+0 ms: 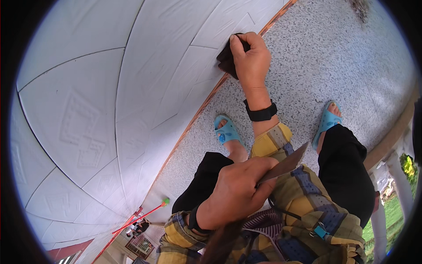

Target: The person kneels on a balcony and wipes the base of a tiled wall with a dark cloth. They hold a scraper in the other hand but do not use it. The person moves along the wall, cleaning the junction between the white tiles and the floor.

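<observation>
Hands both grasp: right hand (251, 59) bunches a soft dark cloth (226, 59) against the white wall tiles (132, 88); left hand (237, 193) pinches a thin, stiff scraper blade (285, 165) near its base.

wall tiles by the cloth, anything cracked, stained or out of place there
Nothing stands out. The white wall tiles look whole and even, with no visible cracks or stains. The right hand presses a dark cloth against the wall just above the orange strip at its foot. The left hand holds a flat scraper blade.
</observation>
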A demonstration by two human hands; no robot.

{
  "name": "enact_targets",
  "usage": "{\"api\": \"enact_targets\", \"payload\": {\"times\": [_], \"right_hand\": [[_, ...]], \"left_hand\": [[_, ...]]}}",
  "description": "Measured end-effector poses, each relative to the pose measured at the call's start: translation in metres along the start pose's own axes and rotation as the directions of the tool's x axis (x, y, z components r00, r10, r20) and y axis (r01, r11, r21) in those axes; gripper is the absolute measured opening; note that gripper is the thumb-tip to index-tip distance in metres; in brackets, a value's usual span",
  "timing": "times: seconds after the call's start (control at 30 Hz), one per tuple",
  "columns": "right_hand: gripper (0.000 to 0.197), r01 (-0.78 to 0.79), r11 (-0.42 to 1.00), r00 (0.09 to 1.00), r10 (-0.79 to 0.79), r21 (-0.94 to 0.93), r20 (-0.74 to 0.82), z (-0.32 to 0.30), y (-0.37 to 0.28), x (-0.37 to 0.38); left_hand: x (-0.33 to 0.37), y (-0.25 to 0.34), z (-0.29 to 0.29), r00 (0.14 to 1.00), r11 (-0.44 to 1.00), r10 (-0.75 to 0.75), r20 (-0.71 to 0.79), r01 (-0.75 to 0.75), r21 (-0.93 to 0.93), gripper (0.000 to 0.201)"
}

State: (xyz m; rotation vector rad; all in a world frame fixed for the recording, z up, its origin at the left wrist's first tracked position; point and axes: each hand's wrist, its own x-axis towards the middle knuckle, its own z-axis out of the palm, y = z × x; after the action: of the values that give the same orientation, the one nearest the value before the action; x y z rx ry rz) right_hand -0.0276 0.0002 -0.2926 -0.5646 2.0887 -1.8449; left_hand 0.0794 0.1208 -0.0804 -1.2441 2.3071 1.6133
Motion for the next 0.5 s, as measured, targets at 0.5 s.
{"api": "enact_targets", "payload": {"times": [0.5], "right_hand": [[0.017, -0.060, 0.998, 0.998, 0.060, -0.028, -0.018, 0.000, 0.000, 0.015]], "left_hand": [[0.001, -0.003, 0.004, 0.996, 0.997, 0.075, -0.039, -0.074, 0.032, 0.017]]}}
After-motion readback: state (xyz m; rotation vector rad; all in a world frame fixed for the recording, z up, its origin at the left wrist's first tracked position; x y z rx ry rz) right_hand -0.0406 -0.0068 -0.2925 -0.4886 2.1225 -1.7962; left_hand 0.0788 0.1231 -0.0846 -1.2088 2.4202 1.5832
